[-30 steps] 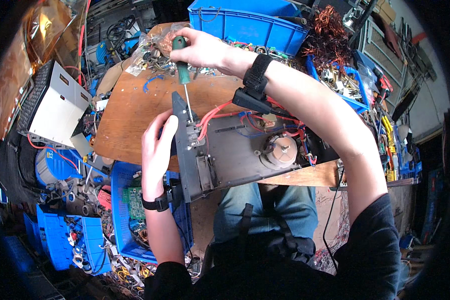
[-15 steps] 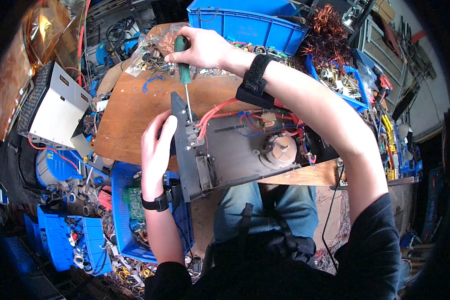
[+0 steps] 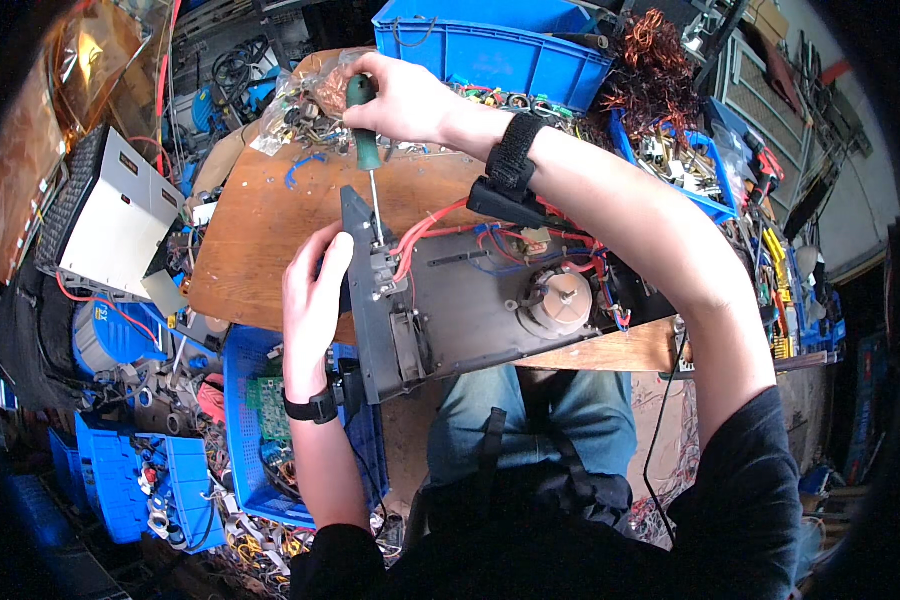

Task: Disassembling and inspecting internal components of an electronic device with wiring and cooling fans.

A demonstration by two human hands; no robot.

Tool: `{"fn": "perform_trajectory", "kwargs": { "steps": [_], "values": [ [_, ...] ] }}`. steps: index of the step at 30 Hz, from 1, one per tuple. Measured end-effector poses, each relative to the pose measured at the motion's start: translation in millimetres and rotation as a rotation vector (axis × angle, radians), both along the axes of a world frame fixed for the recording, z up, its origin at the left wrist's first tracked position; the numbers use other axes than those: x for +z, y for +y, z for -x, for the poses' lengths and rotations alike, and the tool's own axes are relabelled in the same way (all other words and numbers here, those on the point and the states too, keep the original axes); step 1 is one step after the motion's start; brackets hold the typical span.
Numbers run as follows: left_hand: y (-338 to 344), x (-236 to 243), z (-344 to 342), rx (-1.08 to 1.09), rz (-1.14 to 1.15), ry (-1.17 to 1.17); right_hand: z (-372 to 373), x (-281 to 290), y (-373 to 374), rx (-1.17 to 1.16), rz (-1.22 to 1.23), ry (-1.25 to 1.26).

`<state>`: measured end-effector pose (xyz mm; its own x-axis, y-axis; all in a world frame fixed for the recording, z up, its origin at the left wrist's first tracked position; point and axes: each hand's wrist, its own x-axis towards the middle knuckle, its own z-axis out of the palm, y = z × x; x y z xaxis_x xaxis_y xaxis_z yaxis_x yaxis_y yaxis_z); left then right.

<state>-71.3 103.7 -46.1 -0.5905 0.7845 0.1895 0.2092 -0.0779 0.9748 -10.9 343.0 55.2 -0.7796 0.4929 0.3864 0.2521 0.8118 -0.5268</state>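
My right hand (image 3: 405, 100) is closed around the green handle of a screwdriver (image 3: 368, 152). The shaft points down, its tip at the metal fittings behind the upright end panel of a dark metal chassis (image 3: 460, 320). My left hand (image 3: 313, 290) grips the outer side of that end panel (image 3: 362, 300), thumb near its top edge and the other fingers partly hidden. On the chassis sit a round motor (image 3: 560, 303), thick red wires (image 3: 420, 235) running from the fittings, and a small pale component (image 3: 537, 240). The chassis lies across the near part of the wooden table.
Loose small parts lie along the far edge of the wooden table (image 3: 250, 230). Beyond stands a blue crate (image 3: 490, 60); at right, a blue bin of metal pieces (image 3: 685, 165). A blue basket (image 3: 245, 450) with a green circuit board (image 3: 270, 405) is below left.
My right hand and the screwdriver handle have shifted slightly, and the wrist strap has turned a little. My left hand and the chassis look unmoved.
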Motion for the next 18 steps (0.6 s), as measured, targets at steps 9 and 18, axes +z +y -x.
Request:
{"fn": "perform_trajectory", "kwargs": {
  "steps": [9,18],
  "values": [
    [0,-1,1,0.004,0.001,0.0,-3,4,2,0.085,0.097,-0.01],
    [-2,-1,1,0.01,0.001,0.003,-6,4,-6,0.019,0.264,-0.029]
  ]
}}
